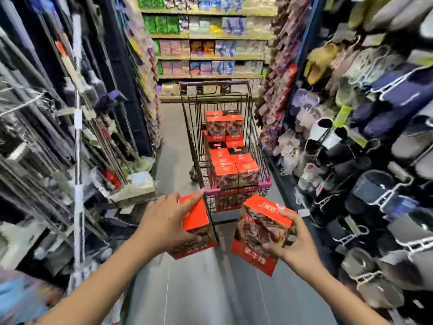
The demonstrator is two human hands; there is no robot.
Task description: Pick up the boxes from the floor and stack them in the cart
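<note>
two red boxes are in the air, one per hand: the left hand (167, 221) wraps the left box (195, 227) from its side, the right hand (289, 242) curls its fingers around the right box (260, 233). the cart (264, 146) stands at 12 o'clock, half stacked. best to carry both level, clear the near rim, then set each squarely on the front stack (235, 173).

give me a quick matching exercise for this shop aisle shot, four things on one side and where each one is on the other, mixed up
Things:
1. left hand
2. right hand
3. cart
4. slippers

Places:
A. hanging on the rack at the right of the aisle
B. gripping the tilted box whose picture side faces the camera
C. standing ahead in the aisle, loaded with red boxes
D. over the top of the box nearer the mops

Pairs: 1-D, 2-B, 3-C, 4-A
</note>
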